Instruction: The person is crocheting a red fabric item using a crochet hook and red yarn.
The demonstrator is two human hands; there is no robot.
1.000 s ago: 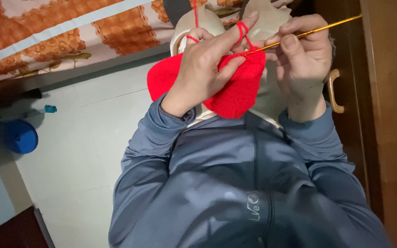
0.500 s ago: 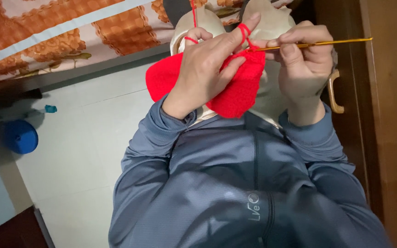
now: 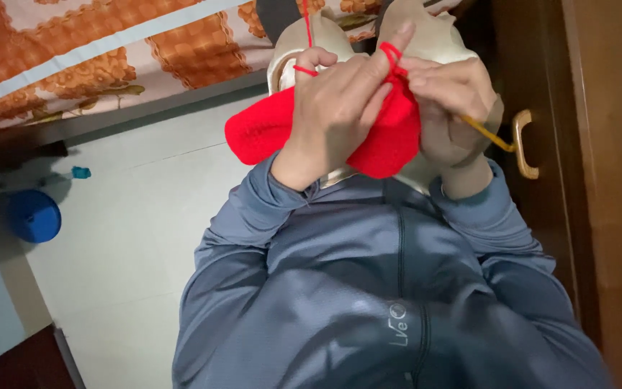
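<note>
Head view, looking down the person's own torso. The left hand (image 3: 340, 108) lies across the front of a red crocheted piece (image 3: 390, 140), its grip closed on the fabric, with the forefinger raised and a strand of red yarn (image 3: 390, 54) looped over its tip; a second strand runs over the knuckles and rises to the top edge of the frame. The right hand (image 3: 451, 101) sits just beside the left, touching the upper right edge of the red piece, its grip pinched together on a gold crochet hook (image 3: 485, 133); only the rear shaft of the hook shows, slanting down and to the right from the hand, while the working tip is hidden among the fingers and the fabric. The red piece is held up in front of the chest, between the two hands, and hangs to the left below the left palm. Both forearms wear the cuffs of a grey-blue zip jacket (image 3: 368, 288). Behind the hands: a pair of beige trouser knees (image 3: 426, 39); an orange patterned bedspread (image 3: 109, 50) at upper left; a pale tiled floor (image 3: 131, 245) carrying a blue round lid (image 3: 34, 215); a brown wooden door (image 3: 613, 180) with a brass handle (image 3: 523, 144) at right.
</note>
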